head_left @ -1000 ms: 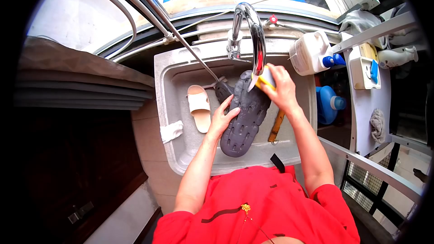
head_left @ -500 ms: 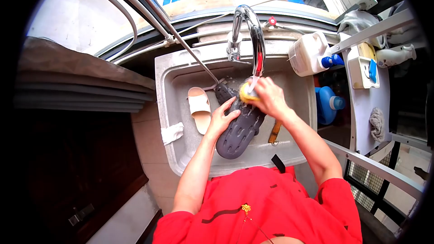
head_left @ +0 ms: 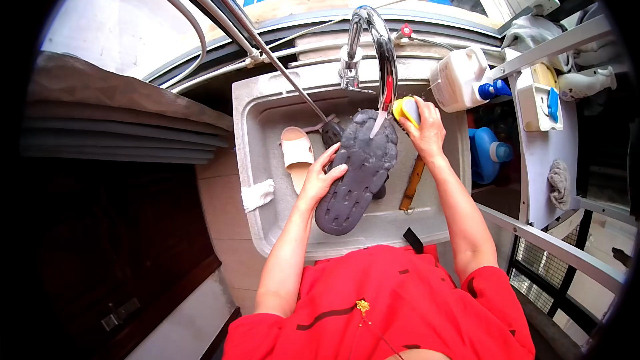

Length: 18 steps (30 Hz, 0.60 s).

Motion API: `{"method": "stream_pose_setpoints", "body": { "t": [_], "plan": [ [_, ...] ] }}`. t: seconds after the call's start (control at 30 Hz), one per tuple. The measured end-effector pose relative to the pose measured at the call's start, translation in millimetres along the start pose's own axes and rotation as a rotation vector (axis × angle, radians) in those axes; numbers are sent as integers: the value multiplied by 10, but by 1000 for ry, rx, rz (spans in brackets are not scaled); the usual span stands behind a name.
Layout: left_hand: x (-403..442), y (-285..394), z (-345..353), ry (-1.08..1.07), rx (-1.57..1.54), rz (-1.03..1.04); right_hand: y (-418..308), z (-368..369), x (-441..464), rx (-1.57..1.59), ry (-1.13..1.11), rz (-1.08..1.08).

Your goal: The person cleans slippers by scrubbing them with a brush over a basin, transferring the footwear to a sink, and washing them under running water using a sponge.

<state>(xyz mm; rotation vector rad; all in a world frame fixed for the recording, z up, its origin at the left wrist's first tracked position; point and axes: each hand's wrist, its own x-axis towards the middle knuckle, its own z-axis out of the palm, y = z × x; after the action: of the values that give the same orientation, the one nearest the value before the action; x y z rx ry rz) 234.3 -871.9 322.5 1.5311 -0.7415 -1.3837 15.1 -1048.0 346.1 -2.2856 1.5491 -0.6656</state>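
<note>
My left hand [head_left: 323, 177] grips the left edge of a dark grey slipper [head_left: 352, 190], thumb on its sole. The slipper is tilted sole up over the sink, and water from the chrome faucet [head_left: 385, 47] runs onto its far end. To the right of that end, my right hand [head_left: 427, 131] is closed on a yellow-and-grey scrub brush [head_left: 407, 112], held apart from the sole. Another dark slipper [head_left: 331, 133] lies partly hidden behind the first. A pale slide sandal [head_left: 296, 155] rests to the left of my left hand.
The grey stone sink [head_left: 257, 110] has a white cloth [head_left: 257, 195] over its left rim. A brown wooden-looking strip [head_left: 413, 185] lies inside at right. A white jug [head_left: 459, 80] stands by the right rim, with a blue bottle [head_left: 489, 153] below. A metal rod [head_left: 293, 83] slants into the basin.
My right hand has moved the scrub brush off the sole, up and to the right. The slipper's far end now lies uncovered beneath the water stream. My left hand keeps its hold.
</note>
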Motion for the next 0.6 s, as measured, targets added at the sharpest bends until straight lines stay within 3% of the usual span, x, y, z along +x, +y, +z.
{"method": "stream_pose_setpoints", "body": {
  "t": [0.13,0.3,0.43,0.5,0.6],
  "plan": [
    [11,-13,-102,-2,-81,24,-21,-122,-105,56,20,44],
    [38,-38,-46,29,29,89,-283,-92,-162,143,75,-80],
    [110,-7,118,-4,10,74,-637,35,-287,143,12,-174],
    [152,-56,156,-43,-206,36,-820,44,-398,173,-96,-271],
    [130,-54,171,-29,-106,59,-743,144,-274,195,-137,-294]
  ]
}}
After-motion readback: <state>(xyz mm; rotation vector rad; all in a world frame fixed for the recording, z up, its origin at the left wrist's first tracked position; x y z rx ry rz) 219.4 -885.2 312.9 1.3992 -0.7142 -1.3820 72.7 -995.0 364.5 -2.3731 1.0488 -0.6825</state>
